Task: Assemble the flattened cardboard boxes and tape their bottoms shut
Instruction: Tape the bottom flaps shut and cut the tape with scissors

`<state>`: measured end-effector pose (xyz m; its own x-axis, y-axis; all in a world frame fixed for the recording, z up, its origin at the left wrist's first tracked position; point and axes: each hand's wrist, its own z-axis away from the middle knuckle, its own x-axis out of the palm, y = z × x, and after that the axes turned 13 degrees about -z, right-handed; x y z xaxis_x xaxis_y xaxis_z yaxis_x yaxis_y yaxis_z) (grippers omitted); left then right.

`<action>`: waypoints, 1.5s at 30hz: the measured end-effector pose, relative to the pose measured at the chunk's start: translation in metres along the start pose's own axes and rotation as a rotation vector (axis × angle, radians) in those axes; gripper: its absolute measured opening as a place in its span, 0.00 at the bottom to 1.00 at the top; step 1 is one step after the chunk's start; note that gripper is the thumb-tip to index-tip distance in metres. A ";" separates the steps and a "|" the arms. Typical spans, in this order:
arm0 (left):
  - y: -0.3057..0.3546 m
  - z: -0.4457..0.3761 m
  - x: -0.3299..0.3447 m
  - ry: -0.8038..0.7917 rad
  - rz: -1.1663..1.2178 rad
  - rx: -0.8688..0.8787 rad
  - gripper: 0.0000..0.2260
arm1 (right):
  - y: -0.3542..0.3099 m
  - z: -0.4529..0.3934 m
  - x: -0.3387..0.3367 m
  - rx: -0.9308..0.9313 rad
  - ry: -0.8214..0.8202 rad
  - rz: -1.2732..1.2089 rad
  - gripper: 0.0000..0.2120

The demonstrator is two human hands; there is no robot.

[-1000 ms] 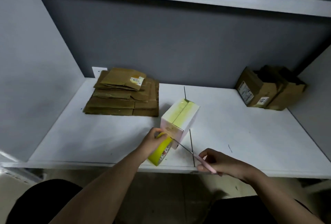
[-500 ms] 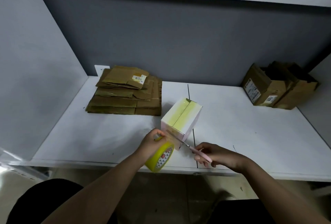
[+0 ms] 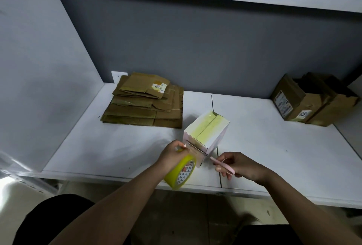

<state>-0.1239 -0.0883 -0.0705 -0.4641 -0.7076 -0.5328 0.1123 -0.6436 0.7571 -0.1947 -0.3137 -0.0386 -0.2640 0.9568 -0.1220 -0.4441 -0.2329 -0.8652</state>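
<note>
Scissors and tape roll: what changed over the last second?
The right hand brought the pink-handled scissors forward until the blades reached the tape strip at the white cardboard box. The left hand kept gripping the yellow tape roll. Box and both brown cardboard stacks stayed put.

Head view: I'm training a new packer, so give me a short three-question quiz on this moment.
1. True or false: yellow tape already runs along the seam on top of the white box.
2. Which hand holds the tape roll? A. left B. right C. neither
3. Fill in: the right hand holds pink-handled ____, blades at the box's near edge.

Key:
1. True.
2. A, the left hand grips it.
3. Scissors.
</note>
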 end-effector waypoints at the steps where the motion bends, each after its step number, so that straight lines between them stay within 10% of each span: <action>1: 0.001 0.000 0.000 -0.004 -0.008 0.000 0.08 | 0.000 0.000 0.000 -0.013 0.001 -0.033 0.05; 26: -0.047 0.029 -0.081 0.091 -0.071 -0.045 0.06 | 0.026 -0.011 0.037 0.065 0.026 0.051 0.14; 29: -0.060 0.031 -0.103 0.143 -0.083 -0.044 0.06 | 0.018 -0.025 0.068 -0.062 0.158 0.231 0.04; 45: -0.132 0.039 -0.168 0.284 -0.539 -0.011 0.13 | 0.007 -0.156 0.217 -0.502 0.591 1.083 0.15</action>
<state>-0.0951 0.1272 -0.0665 -0.2055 -0.3304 -0.9212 -0.0631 -0.9349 0.3494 -0.1213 -0.0803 -0.1470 0.1841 0.2920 -0.9385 0.1485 -0.9522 -0.2671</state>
